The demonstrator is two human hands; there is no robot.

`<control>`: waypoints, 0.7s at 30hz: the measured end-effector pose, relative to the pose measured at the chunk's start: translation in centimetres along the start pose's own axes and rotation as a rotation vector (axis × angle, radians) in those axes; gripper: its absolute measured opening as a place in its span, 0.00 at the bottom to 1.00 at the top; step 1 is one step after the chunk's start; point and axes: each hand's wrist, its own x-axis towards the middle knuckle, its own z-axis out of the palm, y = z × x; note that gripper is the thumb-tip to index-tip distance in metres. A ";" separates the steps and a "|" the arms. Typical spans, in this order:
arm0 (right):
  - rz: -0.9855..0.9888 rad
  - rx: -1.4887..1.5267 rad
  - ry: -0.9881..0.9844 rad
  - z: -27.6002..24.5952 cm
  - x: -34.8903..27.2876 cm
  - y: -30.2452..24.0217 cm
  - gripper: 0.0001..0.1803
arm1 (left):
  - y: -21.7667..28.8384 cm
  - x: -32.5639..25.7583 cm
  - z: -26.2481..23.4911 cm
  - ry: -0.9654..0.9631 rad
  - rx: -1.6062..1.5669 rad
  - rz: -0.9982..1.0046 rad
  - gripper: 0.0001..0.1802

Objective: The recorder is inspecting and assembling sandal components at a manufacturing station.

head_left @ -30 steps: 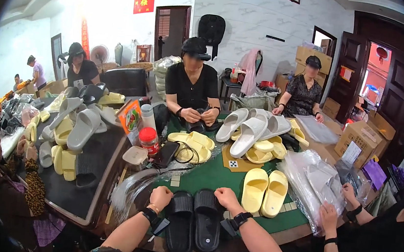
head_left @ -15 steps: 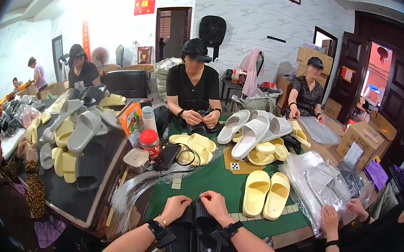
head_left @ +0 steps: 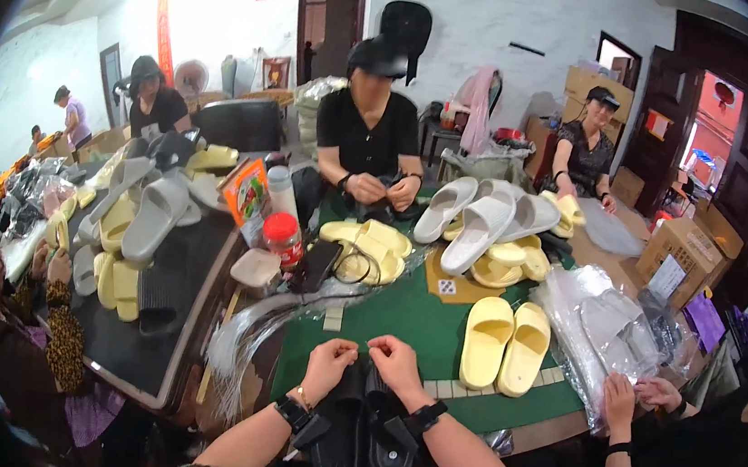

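Observation:
A pair of black slides lies in front of me at the table's near edge, the left slide (head_left: pixel 339 435) beside the right slide (head_left: pixel 390 449). Over their far ends, my left hand (head_left: pixel 329 367) is closed in a pinch. Close to it on the right, my right hand (head_left: pixel 396 365) pinches too, with a small gap between the two sets of fingertips. Whatever they hold, if anything, is too thin to make out. A pair of yellow slides (head_left: pixel 487 341) stands on the green mat to the right of my hands.
Clear plastic strips (head_left: pixel 237 365) lie at left beside a red-lidded jar (head_left: pixel 281 237). Grey slides (head_left: pixel 484 227) are heaped farther off. At right a co-worker's hands (head_left: pixel 621 401) touch plastic bags (head_left: pixel 579 323). More slides (head_left: pixel 157 220) cover the dark left table; other people sit around.
The whole view has shifted slightly. My hands stay pinched over the black slides, fingertips a little farther from me. The co-worker at the far right has moved a hand to the yellow slides.

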 end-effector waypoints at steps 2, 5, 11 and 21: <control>0.012 0.009 -0.005 0.3 -0.5 0.1 0.10 | -0.1 0.0 -0.1 -0.018 0.048 0.107 0.09; 0.032 0.069 -0.035 0.6 -0.5 0.3 0.09 | 0.0 -0.1 -0.1 -0.015 0.020 0.061 0.11; -0.008 -0.009 -0.029 0.7 -0.7 0.0 0.07 | 0.8 -0.3 -0.1 -0.024 -0.082 -0.037 0.11; -0.016 -0.015 -0.049 0.7 -0.8 -0.3 0.07 | 0.6 -0.2 0.1 -0.040 -0.131 -0.064 0.10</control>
